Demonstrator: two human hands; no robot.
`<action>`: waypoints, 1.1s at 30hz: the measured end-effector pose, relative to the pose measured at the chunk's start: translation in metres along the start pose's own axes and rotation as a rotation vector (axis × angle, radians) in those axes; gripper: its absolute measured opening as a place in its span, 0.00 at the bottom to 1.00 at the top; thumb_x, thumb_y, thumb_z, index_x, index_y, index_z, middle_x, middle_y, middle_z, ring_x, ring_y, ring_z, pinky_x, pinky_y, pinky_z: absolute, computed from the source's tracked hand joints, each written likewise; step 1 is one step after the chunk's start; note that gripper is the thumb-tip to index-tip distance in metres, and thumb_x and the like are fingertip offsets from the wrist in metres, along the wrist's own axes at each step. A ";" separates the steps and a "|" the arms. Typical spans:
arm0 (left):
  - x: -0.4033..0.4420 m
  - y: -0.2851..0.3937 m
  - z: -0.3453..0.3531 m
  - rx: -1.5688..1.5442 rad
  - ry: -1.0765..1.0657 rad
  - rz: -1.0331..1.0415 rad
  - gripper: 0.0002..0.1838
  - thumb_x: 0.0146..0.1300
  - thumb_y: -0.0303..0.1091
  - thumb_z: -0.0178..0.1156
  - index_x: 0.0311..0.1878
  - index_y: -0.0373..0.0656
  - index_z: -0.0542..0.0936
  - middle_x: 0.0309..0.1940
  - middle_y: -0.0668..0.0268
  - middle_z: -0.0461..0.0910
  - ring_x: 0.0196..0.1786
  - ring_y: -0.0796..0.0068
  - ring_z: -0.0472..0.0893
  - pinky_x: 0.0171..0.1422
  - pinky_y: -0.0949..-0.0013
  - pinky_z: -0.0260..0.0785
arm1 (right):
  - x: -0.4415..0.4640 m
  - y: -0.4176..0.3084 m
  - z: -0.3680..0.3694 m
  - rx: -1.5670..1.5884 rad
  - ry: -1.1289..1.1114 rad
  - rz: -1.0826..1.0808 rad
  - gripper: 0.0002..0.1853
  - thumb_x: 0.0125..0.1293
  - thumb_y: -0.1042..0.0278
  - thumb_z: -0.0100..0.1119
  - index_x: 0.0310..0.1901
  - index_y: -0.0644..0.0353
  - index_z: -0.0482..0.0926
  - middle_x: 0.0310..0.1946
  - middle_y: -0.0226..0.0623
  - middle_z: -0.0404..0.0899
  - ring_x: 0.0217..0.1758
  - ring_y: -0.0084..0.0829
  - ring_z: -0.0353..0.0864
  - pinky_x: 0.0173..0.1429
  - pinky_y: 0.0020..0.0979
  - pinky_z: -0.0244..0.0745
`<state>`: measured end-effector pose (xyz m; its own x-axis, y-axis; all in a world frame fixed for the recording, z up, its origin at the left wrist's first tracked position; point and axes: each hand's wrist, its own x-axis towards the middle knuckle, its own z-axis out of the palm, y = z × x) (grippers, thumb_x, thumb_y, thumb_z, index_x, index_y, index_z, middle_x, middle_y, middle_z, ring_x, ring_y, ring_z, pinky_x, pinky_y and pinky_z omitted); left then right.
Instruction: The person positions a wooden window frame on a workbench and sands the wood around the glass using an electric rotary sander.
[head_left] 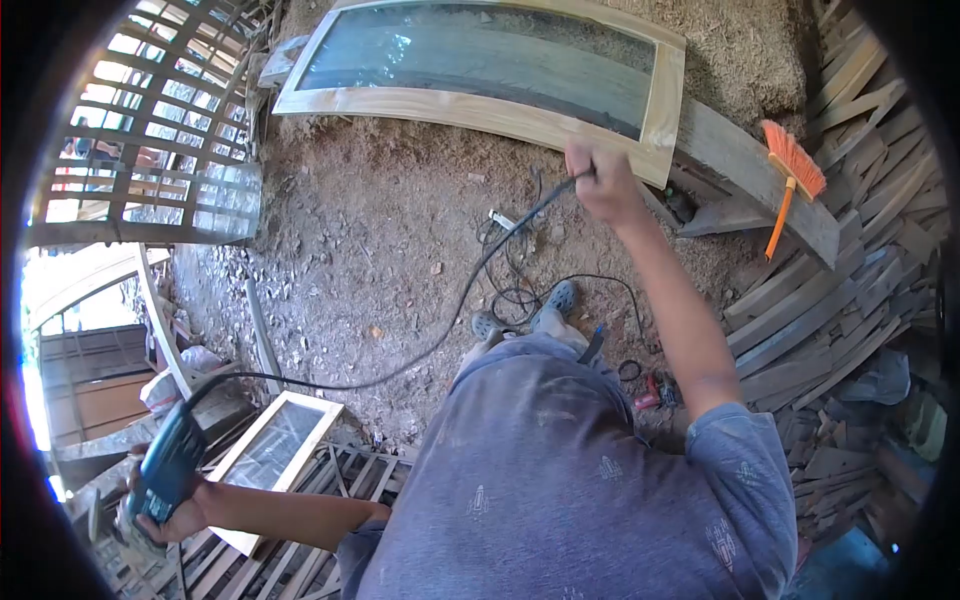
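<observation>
To the left of the big window (480, 65) is a woven screen (165, 150). On my side of the big window, well off to its left, is the power tool (170, 465). My left hand (185, 515) is wrapped round it. I think it is hard and a bit heavy, so its body is the place to hold, not its cord (440, 338). The small window (270, 455) beside it, also nearer me than the big window, has glass that a bump could crack. The cord looks light and bendy, and it runs from the tool to the big window's near edge. There my right hand (605, 185) is closed round it; I can't tell if I touch the frame. Loops (512, 290) lie between the big window and my shoes (558, 308), and they could trip me. Past the big window's right end, a board (735, 165) sticks out, with an orange broom (795, 165) over it. Farther right, a wood pile (830, 320) leaves less room for my elbow.
</observation>
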<state>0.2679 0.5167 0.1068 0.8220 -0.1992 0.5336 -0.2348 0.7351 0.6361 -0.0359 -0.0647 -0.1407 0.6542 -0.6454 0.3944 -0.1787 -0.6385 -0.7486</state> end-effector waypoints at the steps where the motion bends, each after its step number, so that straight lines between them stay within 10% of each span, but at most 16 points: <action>1: -0.009 -0.021 0.007 0.213 0.118 0.081 0.31 0.58 0.47 0.60 0.60 0.33 0.77 0.48 0.53 0.84 0.56 0.55 0.83 0.81 0.40 0.54 | -0.021 0.013 0.003 -0.067 -0.103 0.007 0.22 0.79 0.55 0.51 0.28 0.61 0.72 0.19 0.42 0.72 0.24 0.38 0.76 0.33 0.41 0.70; 6: -0.032 -0.117 -0.002 0.094 0.183 -0.200 0.31 0.62 0.46 0.59 0.65 0.38 0.74 0.50 0.55 0.82 0.56 0.56 0.81 0.78 0.43 0.61 | -0.149 0.095 0.006 -0.545 -0.542 0.248 0.13 0.69 0.60 0.60 0.49 0.59 0.82 0.40 0.55 0.84 0.50 0.47 0.87 0.49 0.49 0.79; 8: -0.051 -0.180 0.011 0.174 0.278 -0.266 0.27 0.64 0.42 0.59 0.64 0.39 0.74 0.49 0.56 0.82 0.56 0.58 0.81 0.72 0.47 0.69 | -0.188 0.109 0.009 -1.004 -0.731 0.338 0.28 0.65 0.64 0.63 0.67 0.54 0.72 0.63 0.55 0.76 0.66 0.52 0.78 0.67 0.46 0.75; 10: -0.074 -0.247 0.022 0.264 0.073 -0.346 0.22 0.66 0.36 0.60 0.62 0.42 0.76 0.48 0.57 0.82 0.53 0.60 0.82 0.64 0.53 0.76 | -0.166 0.066 0.024 -0.334 -0.607 0.412 0.40 0.63 0.68 0.66 0.76 0.47 0.61 0.76 0.50 0.63 0.77 0.55 0.65 0.79 0.44 0.64; 14: -0.141 -0.351 0.113 0.161 0.265 -0.666 0.19 0.65 0.26 0.65 0.58 0.41 0.76 0.49 0.61 0.82 0.50 0.68 0.82 0.54 0.64 0.79 | -0.106 -0.098 0.038 0.017 -0.478 0.146 0.41 0.61 0.71 0.65 0.76 0.52 0.62 0.73 0.51 0.65 0.77 0.52 0.66 0.80 0.46 0.62; 18: -0.204 -0.391 0.199 0.219 0.324 -0.874 0.22 0.71 0.41 0.65 0.61 0.43 0.72 0.50 0.63 0.79 0.51 0.70 0.81 0.59 0.63 0.75 | -0.094 -0.134 0.041 -0.207 -0.341 0.080 0.41 0.60 0.70 0.65 0.76 0.60 0.59 0.69 0.55 0.68 0.75 0.53 0.67 0.77 0.49 0.64; 25: -0.280 -0.427 0.240 0.219 -0.554 -0.809 0.31 0.78 0.49 0.56 0.71 0.34 0.66 0.65 0.56 0.73 0.66 0.65 0.73 0.71 0.62 0.65 | -0.101 -0.039 -0.023 0.021 -0.178 0.260 0.48 0.54 0.61 0.71 0.75 0.62 0.58 0.55 0.62 0.78 0.55 0.60 0.82 0.61 0.48 0.78; 33: -0.368 -0.502 0.322 0.460 -0.479 -0.946 0.38 0.82 0.60 0.26 0.74 0.35 0.64 0.66 0.57 0.74 0.67 0.65 0.76 0.73 0.60 0.67 | -0.090 0.098 -0.129 0.588 -0.458 0.272 0.52 0.55 0.62 0.72 0.78 0.67 0.53 0.64 0.63 0.74 0.64 0.53 0.79 0.68 0.42 0.72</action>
<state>-0.0834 0.0124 -0.2298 0.5122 -0.8417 -0.1708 0.1225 -0.1252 0.9845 -0.2069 -0.1229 -0.1811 0.9035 -0.4285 -0.0059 -0.0420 -0.0748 -0.9963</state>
